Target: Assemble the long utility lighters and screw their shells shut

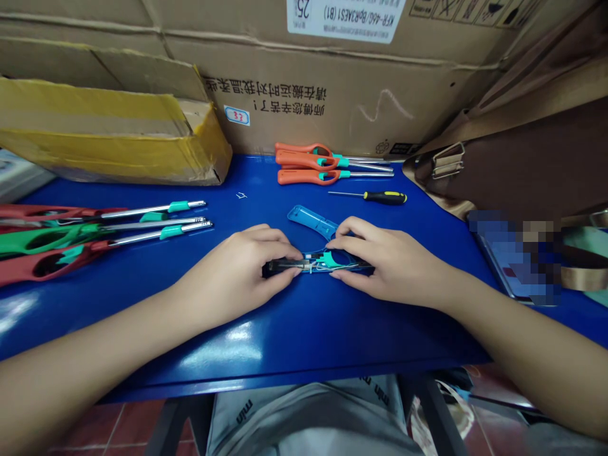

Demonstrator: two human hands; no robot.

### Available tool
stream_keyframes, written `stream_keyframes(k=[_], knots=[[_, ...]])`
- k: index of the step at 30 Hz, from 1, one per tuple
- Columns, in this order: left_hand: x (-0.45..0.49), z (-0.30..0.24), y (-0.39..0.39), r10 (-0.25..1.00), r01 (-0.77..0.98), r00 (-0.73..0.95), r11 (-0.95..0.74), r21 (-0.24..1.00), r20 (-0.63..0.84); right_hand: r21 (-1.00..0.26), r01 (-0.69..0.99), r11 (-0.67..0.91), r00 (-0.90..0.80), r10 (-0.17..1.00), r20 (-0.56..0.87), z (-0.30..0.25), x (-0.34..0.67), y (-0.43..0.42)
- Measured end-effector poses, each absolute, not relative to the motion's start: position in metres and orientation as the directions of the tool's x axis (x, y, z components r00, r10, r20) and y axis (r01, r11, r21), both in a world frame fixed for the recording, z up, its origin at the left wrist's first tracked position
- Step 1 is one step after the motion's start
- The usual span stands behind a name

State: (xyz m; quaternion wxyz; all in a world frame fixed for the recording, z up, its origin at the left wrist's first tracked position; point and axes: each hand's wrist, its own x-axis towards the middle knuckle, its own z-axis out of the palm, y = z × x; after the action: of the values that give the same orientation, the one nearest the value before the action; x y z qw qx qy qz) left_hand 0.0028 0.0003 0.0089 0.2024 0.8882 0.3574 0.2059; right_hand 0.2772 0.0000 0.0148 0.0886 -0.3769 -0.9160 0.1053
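Observation:
An opened long-nosed lighter (319,261) lies on the blue table, its inner parts and turquoise trigger showing. My left hand (242,272) pinches its left end, thumb and fingers closed around the dark part there. On the right end, my right hand (394,263) grips the casing with thumb and fingertips; that end is partly hidden behind the hand. Just beyond the lighter rests a loose blue shell half (311,219), hollow side up, its right end close to my right fingers. A screwdriver (387,197) with a black and yellow handle lies farther back.
Several orange lighters (304,176) lie at the back against a large cardboard box (285,69). Red and green lighters (52,240) are at the left, below a taped carton (142,152). A phone (508,259), partly blurred out, lies at the right.

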Motion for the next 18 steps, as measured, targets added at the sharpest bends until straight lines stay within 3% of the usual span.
stream_keyframes(k=[6, 14, 18], knots=[[0.003, 0.009, 0.001, 0.714, 0.557, 0.67, -0.665, 0.497, 0.205, -0.306, 0.668, 0.678, -0.693, 0.717, 0.075, 0.016, 0.278, 0.002], [0.004, 0.006, 0.003, 0.738, 0.554, 0.641, -0.635, 0.538, 0.21, -0.558, 0.602, 0.572, -0.683, 0.73, 0.01, 0.016, 0.286, 0.01], [0.007, 0.004, 0.002, 0.768, 0.54, 0.608, -0.587, 0.603, 0.203, -0.583, 0.588, 0.56, -0.686, 0.728, 0.007, 0.017, 0.287, 0.012]])
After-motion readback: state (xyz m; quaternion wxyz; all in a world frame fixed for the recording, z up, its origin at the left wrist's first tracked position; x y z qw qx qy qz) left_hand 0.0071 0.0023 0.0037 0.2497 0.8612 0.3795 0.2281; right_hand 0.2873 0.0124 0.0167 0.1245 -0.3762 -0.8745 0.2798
